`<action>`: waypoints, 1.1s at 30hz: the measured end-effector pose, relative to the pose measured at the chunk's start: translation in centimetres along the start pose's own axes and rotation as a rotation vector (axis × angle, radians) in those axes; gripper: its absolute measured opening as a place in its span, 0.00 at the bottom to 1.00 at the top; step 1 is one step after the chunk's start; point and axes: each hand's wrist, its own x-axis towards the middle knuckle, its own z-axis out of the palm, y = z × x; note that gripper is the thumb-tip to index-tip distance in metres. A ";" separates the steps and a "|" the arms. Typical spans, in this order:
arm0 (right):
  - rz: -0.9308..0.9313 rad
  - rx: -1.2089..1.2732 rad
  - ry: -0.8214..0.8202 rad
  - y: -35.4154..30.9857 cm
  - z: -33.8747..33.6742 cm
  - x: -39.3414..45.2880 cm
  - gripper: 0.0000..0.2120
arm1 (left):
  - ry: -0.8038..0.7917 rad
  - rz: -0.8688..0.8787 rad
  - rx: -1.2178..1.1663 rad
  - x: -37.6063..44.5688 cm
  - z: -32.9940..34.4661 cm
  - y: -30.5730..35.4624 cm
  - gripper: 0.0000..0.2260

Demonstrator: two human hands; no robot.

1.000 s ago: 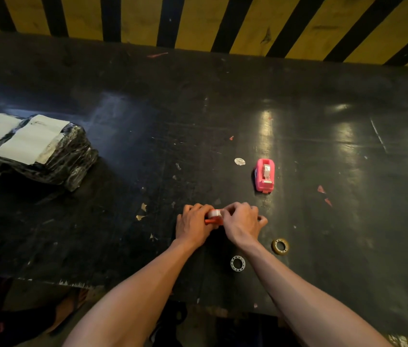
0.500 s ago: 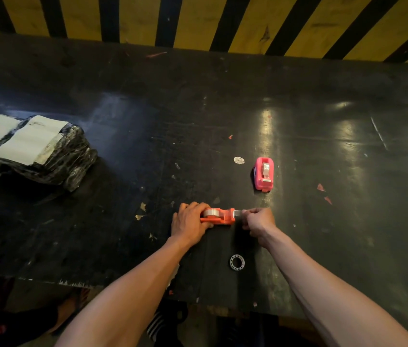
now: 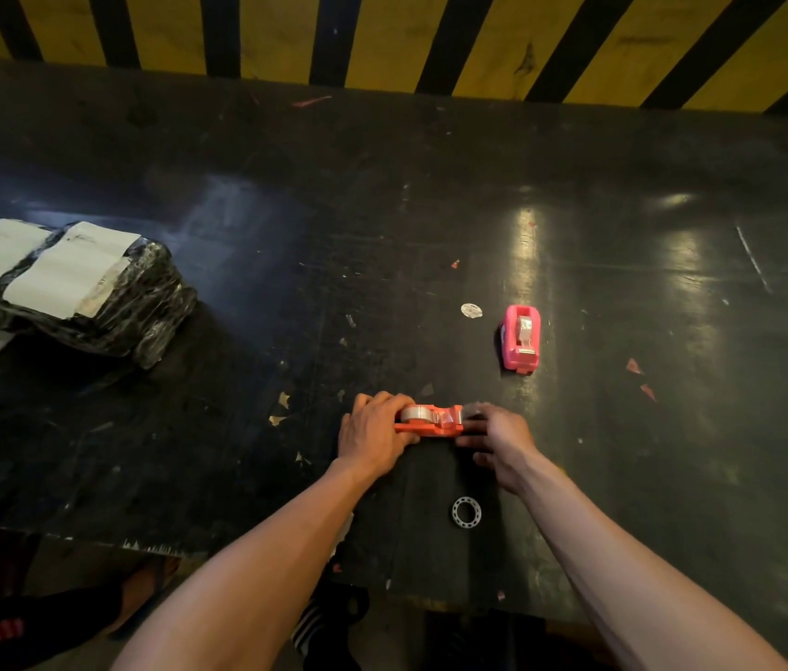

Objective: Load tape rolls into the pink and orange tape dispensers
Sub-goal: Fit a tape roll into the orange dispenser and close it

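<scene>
The orange tape dispenser (image 3: 433,421) lies on the black table (image 3: 382,234) near its front edge, with a clear tape roll (image 3: 414,413) seated in it. My left hand (image 3: 372,435) grips its left end. At the dispenser's right end, by the cutter, my right hand (image 3: 498,443) has its fingers pinched; I cannot see clearly whether a tape end is between them. The pink tape dispenser (image 3: 520,337) stands alone farther back on the right, a tape roll visible inside it.
A white plastic ring (image 3: 466,511) lies on the table just in front of my hands. A black plastic-wrapped bundle with white labels (image 3: 68,288) sits at the left. A yellow-and-black striped wall (image 3: 382,36) runs along the back. Feet in sandals (image 3: 140,598) show below the table's front edge.
My hands were bunched together over the orange dispenser; they have spread, the right hand moving to its right end. The brown ring at the right is now hidden behind my right forearm.
</scene>
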 end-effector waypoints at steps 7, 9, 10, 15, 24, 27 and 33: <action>-0.047 -0.085 -0.096 -0.5 -1.1 -1.4 0.33 | -0.005 0.004 0.010 0.0 0.1 -0.1 0.23; -0.217 -0.198 -0.024 -0.6 -0.6 -2.1 0.29 | -0.005 0.013 0.006 0.0 0.1 -0.2 0.23; -0.323 -0.271 0.006 -0.6 -0.3 -2.2 0.28 | -0.001 0.016 0.003 0.0 0.1 -0.2 0.22; -0.598 -1.025 -0.046 -0.3 1.1 -2.2 0.34 | 0.009 0.015 0.007 -0.1 0.1 -0.3 0.22; -0.769 -0.856 0.050 0.4 0.6 -1.3 0.04 | -0.001 0.014 0.003 -0.1 0.2 -0.2 0.23; -0.683 -0.657 0.111 0.2 0.1 -1.1 0.08 | -0.002 0.015 0.005 -0.1 0.1 -0.2 0.22; -0.327 -0.118 0.109 0.9 -0.5 1.1 0.09 | -0.008 0.012 -0.001 -0.1 0.1 -0.3 0.22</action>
